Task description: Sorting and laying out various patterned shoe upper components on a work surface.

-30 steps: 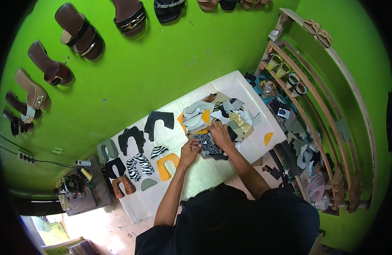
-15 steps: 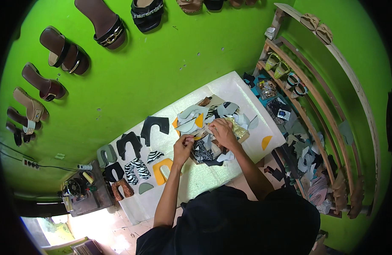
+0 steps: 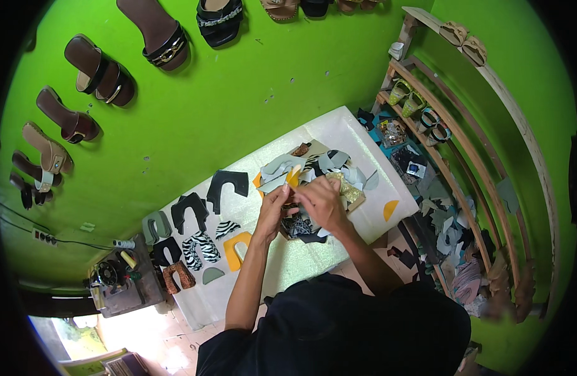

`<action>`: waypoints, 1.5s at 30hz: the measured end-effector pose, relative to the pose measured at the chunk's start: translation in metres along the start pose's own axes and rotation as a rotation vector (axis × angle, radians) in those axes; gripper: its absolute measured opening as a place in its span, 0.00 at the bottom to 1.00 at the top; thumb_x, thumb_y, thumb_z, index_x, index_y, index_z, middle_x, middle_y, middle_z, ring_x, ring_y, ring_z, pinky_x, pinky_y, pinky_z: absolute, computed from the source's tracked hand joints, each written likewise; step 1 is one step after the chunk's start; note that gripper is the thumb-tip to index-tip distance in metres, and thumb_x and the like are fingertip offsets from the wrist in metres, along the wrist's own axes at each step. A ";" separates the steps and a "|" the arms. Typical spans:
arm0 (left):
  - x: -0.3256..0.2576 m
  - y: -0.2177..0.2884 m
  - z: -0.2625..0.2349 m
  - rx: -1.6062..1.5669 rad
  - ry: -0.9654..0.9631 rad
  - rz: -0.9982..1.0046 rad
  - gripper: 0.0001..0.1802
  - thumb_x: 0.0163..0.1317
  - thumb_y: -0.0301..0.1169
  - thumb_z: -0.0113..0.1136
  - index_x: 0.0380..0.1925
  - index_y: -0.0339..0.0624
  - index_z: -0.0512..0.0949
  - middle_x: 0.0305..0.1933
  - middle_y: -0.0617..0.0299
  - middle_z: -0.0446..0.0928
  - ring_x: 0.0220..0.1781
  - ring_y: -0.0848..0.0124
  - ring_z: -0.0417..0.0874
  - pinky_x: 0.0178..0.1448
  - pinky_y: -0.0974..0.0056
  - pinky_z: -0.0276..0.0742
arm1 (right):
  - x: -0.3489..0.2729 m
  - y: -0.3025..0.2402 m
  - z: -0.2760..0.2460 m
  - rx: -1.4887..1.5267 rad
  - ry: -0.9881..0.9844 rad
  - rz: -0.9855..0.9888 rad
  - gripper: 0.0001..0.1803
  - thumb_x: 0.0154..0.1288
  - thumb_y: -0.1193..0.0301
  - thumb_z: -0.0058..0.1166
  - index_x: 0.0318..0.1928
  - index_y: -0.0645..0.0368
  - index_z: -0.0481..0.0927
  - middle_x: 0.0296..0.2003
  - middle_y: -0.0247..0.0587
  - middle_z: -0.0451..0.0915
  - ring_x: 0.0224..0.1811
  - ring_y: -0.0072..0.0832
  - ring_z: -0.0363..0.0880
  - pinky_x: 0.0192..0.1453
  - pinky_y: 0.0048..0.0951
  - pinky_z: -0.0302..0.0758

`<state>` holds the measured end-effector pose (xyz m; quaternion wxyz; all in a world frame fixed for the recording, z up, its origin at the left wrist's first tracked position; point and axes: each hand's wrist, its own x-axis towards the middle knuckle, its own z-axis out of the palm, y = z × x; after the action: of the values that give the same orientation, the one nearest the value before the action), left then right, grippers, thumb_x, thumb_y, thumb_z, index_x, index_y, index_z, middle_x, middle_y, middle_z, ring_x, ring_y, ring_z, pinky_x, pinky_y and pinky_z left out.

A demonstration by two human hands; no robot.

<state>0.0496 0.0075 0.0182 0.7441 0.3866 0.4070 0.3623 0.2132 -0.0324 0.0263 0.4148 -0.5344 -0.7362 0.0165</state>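
Both hands meet over a heap of cut material scraps on the white table. My left hand is closed, its fingertips pressed together at the lower end of an orange scrap; whether it grips that piece or something smaller is hidden. Close beside it on the right, my right hand bends over the heap with its fingers towards the left hand. Those fingers are smeared by motion, and what lies under them is covered. Glittery gold material shows just past the right hand.
Cut U-shaped pieces lie on the table's left: black, zebra-striped, orange and brown-patterned. An orange half-round lies near the right edge. A wooden rack stands at right; sandals hang on the green wall.
My left hand has moved slightly up and right to the orange scrap. The right hand has shifted down and left from the heap's middle, so the two hands are now close together.
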 end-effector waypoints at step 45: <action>-0.038 0.021 -0.082 0.752 0.387 0.511 0.11 0.59 0.29 0.65 0.40 0.33 0.82 0.32 0.54 0.82 0.32 0.68 0.81 0.41 0.65 0.77 | 0.009 0.028 0.028 0.285 0.162 0.498 0.05 0.70 0.76 0.49 0.42 0.65 0.75 0.35 0.47 0.80 0.34 0.35 0.82 0.39 0.33 0.77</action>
<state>-0.0437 0.0071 0.0187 0.3512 0.6411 0.5326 0.4265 0.2168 -0.0018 0.0006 0.5263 -0.6344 -0.5373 0.1785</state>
